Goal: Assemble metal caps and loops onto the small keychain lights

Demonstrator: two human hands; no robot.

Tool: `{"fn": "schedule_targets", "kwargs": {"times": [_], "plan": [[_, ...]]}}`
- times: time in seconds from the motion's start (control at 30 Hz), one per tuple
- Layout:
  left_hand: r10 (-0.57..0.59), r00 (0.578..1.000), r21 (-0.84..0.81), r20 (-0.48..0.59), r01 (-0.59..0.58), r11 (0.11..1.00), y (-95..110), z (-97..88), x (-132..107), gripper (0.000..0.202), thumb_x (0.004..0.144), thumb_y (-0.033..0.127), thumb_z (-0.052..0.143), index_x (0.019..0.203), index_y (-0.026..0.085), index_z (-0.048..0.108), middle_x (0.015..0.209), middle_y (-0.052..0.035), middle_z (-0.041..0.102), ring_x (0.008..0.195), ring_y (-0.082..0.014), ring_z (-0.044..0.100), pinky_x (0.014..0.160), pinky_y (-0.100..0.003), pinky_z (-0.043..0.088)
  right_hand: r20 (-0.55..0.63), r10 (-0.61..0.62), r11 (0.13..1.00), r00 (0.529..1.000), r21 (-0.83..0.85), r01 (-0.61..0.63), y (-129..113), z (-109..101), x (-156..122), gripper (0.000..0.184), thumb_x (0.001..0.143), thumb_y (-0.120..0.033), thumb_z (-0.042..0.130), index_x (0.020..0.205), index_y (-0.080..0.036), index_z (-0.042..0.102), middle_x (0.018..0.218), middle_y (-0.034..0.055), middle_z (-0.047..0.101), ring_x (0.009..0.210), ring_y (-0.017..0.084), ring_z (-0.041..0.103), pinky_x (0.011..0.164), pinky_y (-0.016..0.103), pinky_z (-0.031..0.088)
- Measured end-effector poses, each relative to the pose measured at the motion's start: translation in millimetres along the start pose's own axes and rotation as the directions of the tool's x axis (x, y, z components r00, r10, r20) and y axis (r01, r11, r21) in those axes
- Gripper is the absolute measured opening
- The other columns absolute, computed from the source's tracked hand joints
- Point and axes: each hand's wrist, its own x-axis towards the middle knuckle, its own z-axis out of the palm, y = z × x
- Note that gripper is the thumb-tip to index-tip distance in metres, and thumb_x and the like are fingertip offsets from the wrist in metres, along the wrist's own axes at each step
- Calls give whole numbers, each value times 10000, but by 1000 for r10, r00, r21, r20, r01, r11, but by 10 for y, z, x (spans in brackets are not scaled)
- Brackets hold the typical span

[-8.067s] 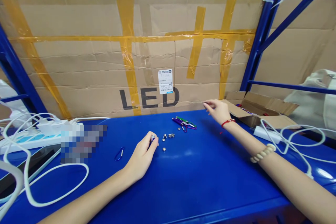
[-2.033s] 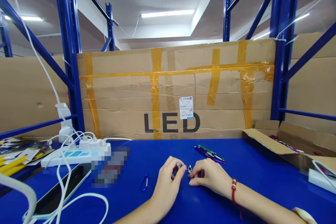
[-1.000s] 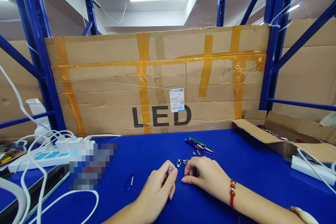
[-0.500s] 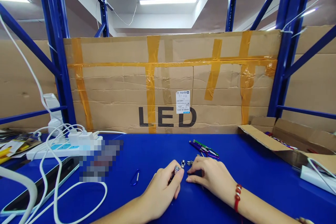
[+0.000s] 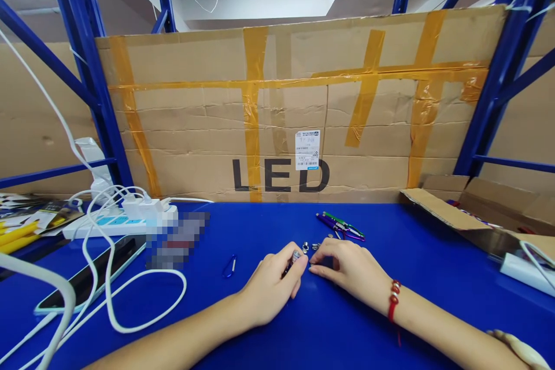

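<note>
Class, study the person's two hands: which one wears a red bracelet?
The right hand: a red bracelet circles its wrist. The left hand wears none, and holds a small silver-tipped object.

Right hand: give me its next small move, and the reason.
Probably ease the right hand slightly toward the small metal-ended cylinder that the left hand grips. The right fingers are close beside that hand, with thumb and index tips near each other; whether they pinch anything is too small to tell.
</note>
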Motion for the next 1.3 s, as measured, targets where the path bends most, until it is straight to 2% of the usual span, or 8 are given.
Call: {"fn": "schedule_targets", "kwargs": {"times": [0.33,0.63,0.8,0.9,1.0,1.17,1.3], "plan": [[-6,1000,34,13,6,999,22,-19,-9,302,908,406,266,766,189,421,505,64,471,475,-87,423,544,-198,330,24,49,994,999,93,-51,9,29,12,155,754,-370,578,774,-222,621,812,-8,622,613,116,542,524,214,361],[-13,1000,52,-8,13,999,6,-21,-15,273,901,400,290,767,198,416,522,67,481,507,-97,467,564,-197,345,32,-49,996,998,73,47,-28,44,-15,163,795,-363,536,763,-231,626,762,-8,627,577,111,537,517,215,373],[-6,1000,59,-18,7,998,-15,-27,-18,259,899,409,302,781,205,408,502,75,450,476,-98,442,525,-196,320,-126,-99,963,987,238,127,-105,60,-44,192,816,-360,519,797,-216,645,790,0,631,557,98,538,557,221,423],[2,1000,29,-16,-2,1000,-15,-10,-30,244,895,399,320,763,206,391,496,79,424,459,-96,421,499,-194,304,-196,-65,902,978,409,142,-168,64,-77,214,828,-351,504,860,-197,648,808,15,631,489,75,525,506,205,441],[1,1000,-41,-16,-2,999,-12,17,-43,241,874,406,374,737,208,362,499,83,423,464,-94,432,489,-189,303,-235,-18,857,972,497,136,-199,65,-93,221,816,-361,526,861,-182,648,813,30,634,477,76,543,464,197,451],[-30,999,44,-44,32,999,-17,26,-44,214,871,395,386,760,212,387,506,82,449,490,-104,472,519,-196,308,-417,-32,855,908,460,241,-198,57,-100,182,799,-327,566,851,-175,651,847,46,620,477,74,547,438,197,465],[-48,998,175,-49,55,983,-11,10,-34,211,892,398,339,799,220,405,558,74,503,547,-124,528,536,-204,307,-445,-157,866,882,368,339,-216,60,-122,150,816,-261,551,882,-189,666,849,52,634,570,100,578,449,195,473]]}}
